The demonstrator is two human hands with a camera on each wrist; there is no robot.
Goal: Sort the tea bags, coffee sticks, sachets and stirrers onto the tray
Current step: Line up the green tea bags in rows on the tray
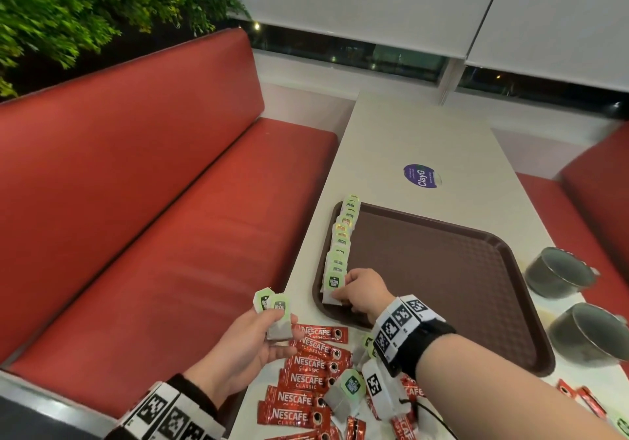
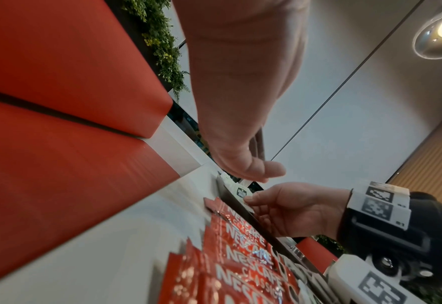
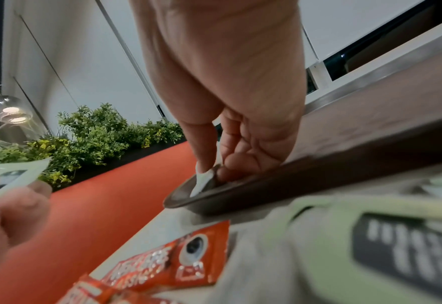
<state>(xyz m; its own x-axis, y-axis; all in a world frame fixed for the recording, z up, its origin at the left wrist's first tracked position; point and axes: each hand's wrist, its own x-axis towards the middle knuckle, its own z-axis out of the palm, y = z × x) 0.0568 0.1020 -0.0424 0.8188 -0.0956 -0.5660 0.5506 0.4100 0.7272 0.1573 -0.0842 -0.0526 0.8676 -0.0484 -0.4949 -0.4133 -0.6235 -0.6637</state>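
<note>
A brown tray (image 1: 442, 269) lies on the white table with a row of green-tagged tea bags (image 1: 342, 235) along its left edge. My right hand (image 1: 360, 291) pinches the nearest tea bag (image 1: 333, 286) at the tray's near left corner; the right wrist view shows its white bag (image 3: 201, 181) between thumb and fingers on the tray rim (image 3: 266, 185). My left hand (image 1: 252, 337) hovers left of the tray and grips two tea bags (image 1: 275, 313). Red Nescafe coffee sticks (image 1: 306, 381) lie in a stack at the table's near end, with loose tea bags (image 1: 347, 388) among them.
Two dark metal cups (image 1: 558, 276) stand on the table right of the tray. A purple round sticker (image 1: 421, 176) marks the table beyond the tray. Red bench seats (image 1: 136, 201) flank the table; more red sachets (image 1: 582, 399) lie at the near right.
</note>
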